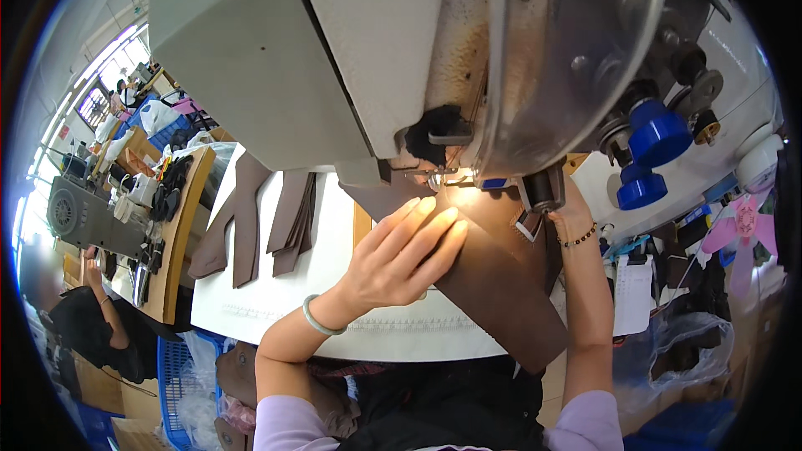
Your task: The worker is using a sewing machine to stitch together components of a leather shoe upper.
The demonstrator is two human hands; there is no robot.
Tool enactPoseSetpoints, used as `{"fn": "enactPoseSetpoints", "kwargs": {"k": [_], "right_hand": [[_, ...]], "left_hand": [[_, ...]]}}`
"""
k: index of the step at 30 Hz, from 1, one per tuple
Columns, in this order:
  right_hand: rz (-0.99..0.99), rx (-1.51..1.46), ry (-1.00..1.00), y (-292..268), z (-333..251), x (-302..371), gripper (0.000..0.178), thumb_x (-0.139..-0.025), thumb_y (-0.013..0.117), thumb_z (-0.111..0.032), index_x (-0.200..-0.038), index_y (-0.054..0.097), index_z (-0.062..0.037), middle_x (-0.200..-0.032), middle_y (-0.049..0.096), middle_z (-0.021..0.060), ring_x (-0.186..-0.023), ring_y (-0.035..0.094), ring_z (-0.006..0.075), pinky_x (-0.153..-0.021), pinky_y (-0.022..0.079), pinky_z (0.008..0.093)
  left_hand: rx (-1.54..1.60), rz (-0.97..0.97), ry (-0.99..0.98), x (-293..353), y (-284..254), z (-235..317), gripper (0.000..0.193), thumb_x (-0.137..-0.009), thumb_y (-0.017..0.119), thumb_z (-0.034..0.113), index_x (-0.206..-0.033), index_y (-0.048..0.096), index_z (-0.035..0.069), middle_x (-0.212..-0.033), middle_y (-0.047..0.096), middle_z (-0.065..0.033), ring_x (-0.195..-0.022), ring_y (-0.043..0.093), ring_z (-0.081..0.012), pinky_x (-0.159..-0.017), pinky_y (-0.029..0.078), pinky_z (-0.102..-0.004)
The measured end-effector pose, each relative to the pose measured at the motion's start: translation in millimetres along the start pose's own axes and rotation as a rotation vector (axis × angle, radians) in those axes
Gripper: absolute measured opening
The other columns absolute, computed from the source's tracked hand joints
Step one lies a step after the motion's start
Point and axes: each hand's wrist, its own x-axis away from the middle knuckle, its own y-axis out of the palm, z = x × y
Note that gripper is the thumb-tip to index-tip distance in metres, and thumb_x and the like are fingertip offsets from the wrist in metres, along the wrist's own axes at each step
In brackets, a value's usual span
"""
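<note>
A long, matte brown panel (505, 301) of leather-like sheet lies under the lit presser foot (439, 178) of a sewing machine (259, 67), its smooth, straight-edged tail slanting past the table's near edge toward the worker's lap. The left hand (376, 271), a pale, smooth bangle (312, 317) at its wrist, rests its extended, close-set fingertips on the panel just beside the presser foot, gripping nothing visible. The right hand (573, 207), above a bracelet (579, 237) of dark round beads, is at the panel's far side, partly hidden by the machine; whether its fingers are open or closed cannot be told. Overhead hang a curved, clear plastic guard (576, 58) and ribbed blue knobs (660, 134). To the left, narrow brown strips (292, 221) lie overlapping on the smooth white table (342, 271); below stands a latticed blue plastic basket (173, 376).
</note>
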Motion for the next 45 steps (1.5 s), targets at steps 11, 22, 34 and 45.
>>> {"fn": "enactPoseSetpoints", "kwargs": {"k": [11, 22, 34, 45], "right_hand": [[0.010, 0.330, -0.076, 84, -51, 11, 0.046, -0.080, 0.072, -0.008, -0.121, 0.052, -0.0016, -0.104, 0.061, 0.0045, -0.088, 0.063, 0.0127, -0.074, 0.051, 0.0252], [-0.013, 0.277, -0.024, 99, -61, 18, 0.057, -0.079, 0.073, -0.002, -0.129, 0.047, 0.0008, -0.105, 0.064, 0.0072, -0.088, 0.066, 0.0152, -0.077, 0.054, 0.0264], [0.104, 0.364, -0.329, 81, -41, 7, 0.060, -0.070, 0.079, -0.001, -0.124, 0.050, -0.0009, -0.112, 0.058, 0.0052, -0.102, 0.055, 0.0174, -0.089, 0.048, 0.0326], [0.217, 0.791, -0.543, 76, -41, 11, 0.059, -0.065, 0.084, -0.008, -0.116, 0.054, -0.0032, -0.109, 0.055, 0.0025, -0.101, 0.050, 0.0171, -0.092, 0.044, 0.0346]], "left_hand": [[0.240, -0.046, -0.392, -3, -13, -1, 0.044, -0.061, 0.061, -0.006, -0.105, 0.059, -0.007, -0.086, 0.063, -0.0142, -0.071, 0.064, -0.0276, -0.062, 0.053, -0.0328], [-0.097, -0.115, 0.030, -4, -17, 13, 0.039, -0.066, 0.058, 0.003, -0.102, 0.065, -0.009, -0.102, 0.064, -0.0173, -0.094, 0.067, -0.0295, -0.079, 0.057, -0.0342], [-0.114, -0.125, 0.107, -8, -16, 8, 0.032, -0.067, 0.060, 0.003, -0.095, 0.065, -0.012, -0.094, 0.066, -0.0187, -0.087, 0.067, -0.0297, -0.082, 0.059, -0.0348], [-0.065, -0.115, 0.090, -10, -13, -4, 0.034, -0.067, 0.060, 0.006, -0.095, 0.065, -0.011, -0.096, 0.066, -0.0187, -0.089, 0.067, -0.0303, -0.083, 0.058, -0.0359]]}}
